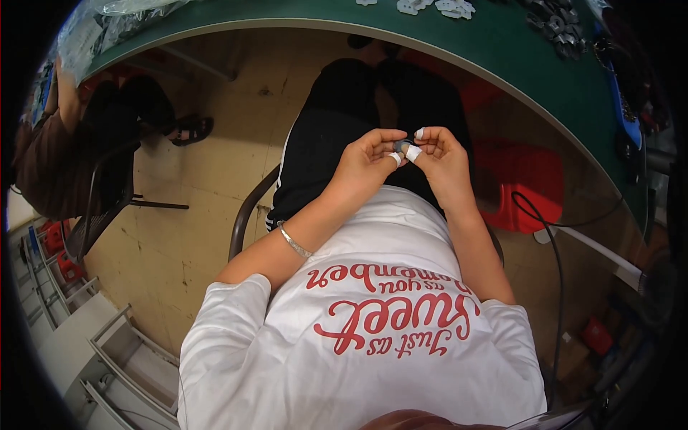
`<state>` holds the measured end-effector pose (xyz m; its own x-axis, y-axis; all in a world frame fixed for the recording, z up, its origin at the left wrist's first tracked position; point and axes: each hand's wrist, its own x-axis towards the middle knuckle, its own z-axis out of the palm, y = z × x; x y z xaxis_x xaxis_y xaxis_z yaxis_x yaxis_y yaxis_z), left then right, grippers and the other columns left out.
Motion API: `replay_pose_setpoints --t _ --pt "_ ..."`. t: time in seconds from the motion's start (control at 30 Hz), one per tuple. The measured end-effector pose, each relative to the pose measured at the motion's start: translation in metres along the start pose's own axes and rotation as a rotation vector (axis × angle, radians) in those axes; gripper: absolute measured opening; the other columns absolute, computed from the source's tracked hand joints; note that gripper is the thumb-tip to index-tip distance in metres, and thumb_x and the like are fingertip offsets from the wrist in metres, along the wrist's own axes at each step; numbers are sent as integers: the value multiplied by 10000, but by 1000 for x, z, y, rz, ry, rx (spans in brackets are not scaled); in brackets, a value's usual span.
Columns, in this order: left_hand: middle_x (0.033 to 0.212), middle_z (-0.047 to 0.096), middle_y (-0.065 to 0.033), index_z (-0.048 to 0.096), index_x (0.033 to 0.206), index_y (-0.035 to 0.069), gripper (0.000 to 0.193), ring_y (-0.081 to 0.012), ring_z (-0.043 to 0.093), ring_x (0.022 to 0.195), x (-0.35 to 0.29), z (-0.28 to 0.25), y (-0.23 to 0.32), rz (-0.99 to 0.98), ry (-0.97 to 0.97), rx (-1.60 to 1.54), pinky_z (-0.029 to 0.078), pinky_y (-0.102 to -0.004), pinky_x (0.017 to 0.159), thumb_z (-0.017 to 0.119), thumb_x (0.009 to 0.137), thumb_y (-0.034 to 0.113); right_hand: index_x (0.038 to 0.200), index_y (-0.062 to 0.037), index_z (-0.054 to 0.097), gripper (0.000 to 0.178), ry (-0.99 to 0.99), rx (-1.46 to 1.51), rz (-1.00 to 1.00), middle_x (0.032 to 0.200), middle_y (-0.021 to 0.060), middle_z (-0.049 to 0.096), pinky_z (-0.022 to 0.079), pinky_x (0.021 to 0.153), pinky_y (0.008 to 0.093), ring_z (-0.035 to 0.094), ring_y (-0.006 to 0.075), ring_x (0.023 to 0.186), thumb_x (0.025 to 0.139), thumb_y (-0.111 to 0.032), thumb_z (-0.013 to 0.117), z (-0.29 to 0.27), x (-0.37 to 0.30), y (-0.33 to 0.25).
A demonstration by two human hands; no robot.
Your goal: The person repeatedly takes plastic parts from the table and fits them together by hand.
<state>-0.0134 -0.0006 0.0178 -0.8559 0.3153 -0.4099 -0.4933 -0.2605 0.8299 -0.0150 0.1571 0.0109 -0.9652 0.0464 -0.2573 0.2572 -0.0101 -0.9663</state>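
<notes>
Above my lap, my left hand (362, 163) and my right hand (446, 163) meet, thumbs toward each other. Between their fingertips is a small dark grey part (402, 145). Its exact kind is too small to make out, and the fingers cover much of it. Both hands are closed in a pinch on this part. White tape wraps both thumb tips and one finger of the right hand.
The green table (494, 54) curves ahead, bearing pale flat parts (455, 8), a pile of dark grey parts (562, 32) and clear plastic bags (82, 36). A red stool (534, 186) and black cable (555, 265) are at right. Another person (54, 158) sits at left.
</notes>
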Motion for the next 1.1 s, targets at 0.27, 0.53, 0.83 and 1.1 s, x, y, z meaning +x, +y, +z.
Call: replay_pose_setpoints --t 0.27,0.53,0.83,1.1 --pt "1018 586 -63 554 1172 -15 306 -118 592 946 1 -2 -10 72 14 68 505 -241 872 568 870 -59 1091 6 606 248 -240 311 423 951 67 659 487 761 240 620 129 842 866 -98 627 -14 3 -2" --pt "997 575 -61 560 1162 -27 303 -97 578 913 -3 1 -18 202 49 291 511 -216 831 581 863 -66 1040 25 625 215 -186 568 509 931 81 657 487 782 251 619 146 826 856 -86 629 -10 1 11" --pt "990 590 -94 553 1151 -42 303 -145 635 901 -3 1 -2 32 37 6 533 -249 843 562 852 -89 1134 35 607 247 -329 178 237 945 72 664 512 773 252 633 123 826 923 -88 570 -17 2 1" --pt "1014 597 -90 535 1179 -39 292 -151 620 938 -4 0 -2 -78 5 -64 516 -275 890 574 896 21 986 13 618 137 -250 -252 -25 861 54 658 478 681 236 609 104 750 858 -37 622 -12 -4 9"
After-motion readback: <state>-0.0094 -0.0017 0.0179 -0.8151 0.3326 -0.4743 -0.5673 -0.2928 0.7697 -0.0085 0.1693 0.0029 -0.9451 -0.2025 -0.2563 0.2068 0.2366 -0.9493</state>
